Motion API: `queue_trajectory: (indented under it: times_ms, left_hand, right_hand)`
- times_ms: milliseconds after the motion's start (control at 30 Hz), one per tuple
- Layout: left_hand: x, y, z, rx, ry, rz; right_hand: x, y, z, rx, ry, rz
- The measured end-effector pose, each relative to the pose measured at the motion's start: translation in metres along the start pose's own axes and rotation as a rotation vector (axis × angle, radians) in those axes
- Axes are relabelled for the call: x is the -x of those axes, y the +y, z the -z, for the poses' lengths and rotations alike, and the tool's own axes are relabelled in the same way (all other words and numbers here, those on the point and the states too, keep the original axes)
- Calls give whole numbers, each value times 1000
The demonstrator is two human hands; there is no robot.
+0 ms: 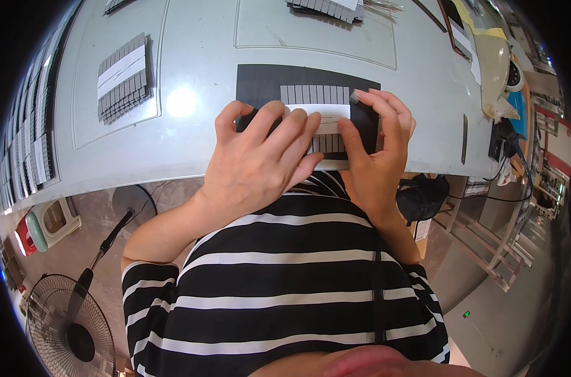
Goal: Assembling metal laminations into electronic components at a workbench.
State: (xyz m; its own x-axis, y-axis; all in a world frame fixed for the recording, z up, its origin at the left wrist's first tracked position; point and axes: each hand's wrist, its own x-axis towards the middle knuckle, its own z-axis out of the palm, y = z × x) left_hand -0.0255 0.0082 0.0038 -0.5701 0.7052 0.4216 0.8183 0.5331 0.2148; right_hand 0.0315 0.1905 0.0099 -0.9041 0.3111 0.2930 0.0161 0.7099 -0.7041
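Note:
A bundle of flat grey strips (323, 94) lies side by side on a dark grey sheet (259, 80) at the table's near edge. A white paper band (334, 112) runs across its middle. From the left, my left hand (260, 147) grips the bundle, its bent fingers over the band and its thumb near the lower edge. Around the right end is my right hand (379, 141), its thumb on the band and its index finger by the upper right corner. My left fingers hide the bundle's left part.
Another banded bundle of grey strips (123, 78) sits on a clear plate at left; one more stack (335, 7) is at the far edge. Dark strips (31, 119) line the table's left end. A standing fan (71, 327) is on the floor, and a black bag (422, 198) hangs at right.

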Motion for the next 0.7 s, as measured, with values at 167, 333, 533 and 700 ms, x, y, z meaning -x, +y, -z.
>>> queue_trajectory:
  times_ms: [167, 333, 533, 700]
  left_hand:
    - [-1, 0, 1, 3, -11, 4]
    - [-1, 0, 2, -11, -27, 2]
    - [0, 0, 2, -25, -34, -9]
    - [0, 1, 2, -43, -34, -12]
  right_hand:
    - [-2, 2, -3, 65, 1, 59]
    - [-2, 1, -6, 112, 14, 62]
    - [-2, 1, -7, 146, 32, 96]
    - [1, -6, 1, 4, 64, 24]
